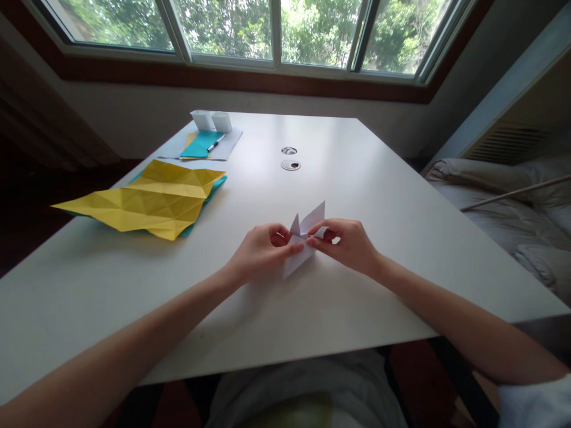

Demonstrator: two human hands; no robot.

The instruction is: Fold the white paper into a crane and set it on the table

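Observation:
A small folded piece of white paper [294,264], with pointed flaps standing up at its top, is held above the near middle of the table. My left hand [263,249] pinches its left side, thumb across the front. From the other side, my right hand [348,241] grips a flap between thumb and fingers. The two hands nearly meet at the paper's centre, and the fingertips hide part of the folds. Left of my hands lies a large creased yellow sheet [165,196] on top of a teal one [216,187].
On the white table [379,196], two round stickers or discs, one nearer [291,165] and one farther [289,151], lie beyond my hands. At the back left, a pen [216,142] rests on teal paper [196,145] near two white paper boxes [222,122]. A cushioned seat [504,208] stands right of the table.

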